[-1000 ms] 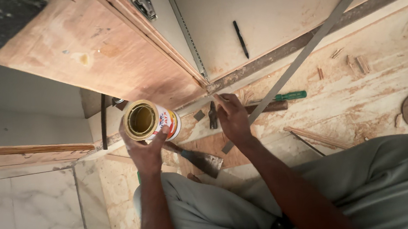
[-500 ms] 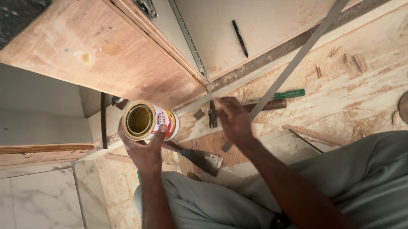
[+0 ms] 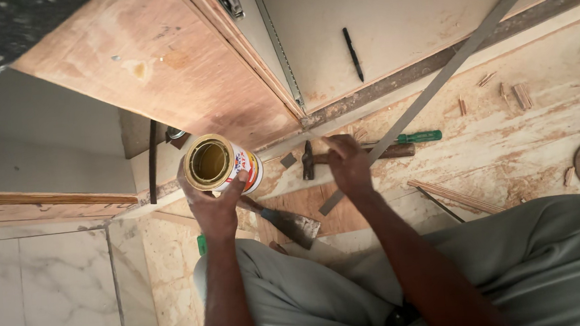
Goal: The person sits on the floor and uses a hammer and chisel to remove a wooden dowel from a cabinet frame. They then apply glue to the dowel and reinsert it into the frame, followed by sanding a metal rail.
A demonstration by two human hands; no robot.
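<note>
Yellow-rimmed, the open round tin with a white printed label (image 3: 220, 165) sits clamped in the left hand (image 3: 214, 207), mouth tipped toward the camera. Just right of it, the right hand (image 3: 349, 165) closes over the brown wooden-handled hammer (image 3: 355, 155), whose handle runs rightward along the plywood floor (image 3: 509, 146), beside a green-handled screwdriver (image 3: 417, 136).

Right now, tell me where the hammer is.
In the head view the hammer lies on the plywood floor at centre, under the right hand, its handle pointing right beside the green screwdriver, just right of the open can.
</note>
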